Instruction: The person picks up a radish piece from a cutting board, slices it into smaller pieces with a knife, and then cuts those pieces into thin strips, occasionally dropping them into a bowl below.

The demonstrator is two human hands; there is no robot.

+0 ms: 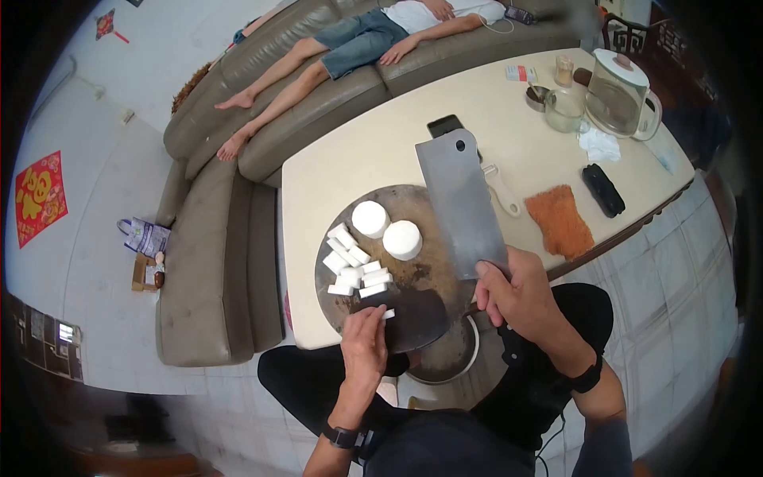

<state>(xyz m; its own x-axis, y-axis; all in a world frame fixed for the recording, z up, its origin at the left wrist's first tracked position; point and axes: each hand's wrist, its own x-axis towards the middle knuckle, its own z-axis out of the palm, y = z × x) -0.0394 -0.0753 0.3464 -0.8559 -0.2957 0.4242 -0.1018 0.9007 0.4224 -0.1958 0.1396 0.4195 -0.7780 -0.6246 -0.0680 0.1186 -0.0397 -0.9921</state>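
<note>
My right hand (517, 296) grips a broad cleaver (461, 207) by its handle, with the blade raised over the right side of a round wooden chopping board (429, 274). At the board's near edge, my left hand (366, 346) is closed on a small white piece (389, 314), which shows beyond the fingertips. Two thick round white chunks (370, 219), perhaps peeled radish, stand towards the back of the board. Several cut white blocks (350, 277) lie in a loose group at its left. A dark shadow covers the near part of the board.
A peeler (502, 192), an orange cloth (559, 221), a black case (602, 191) and a phone (445, 125) lie on the table (326, 171). A glass jug (620, 95) stands at the far right. Below the board is a round basin (469, 362). A person (373, 36) lies on the sofa.
</note>
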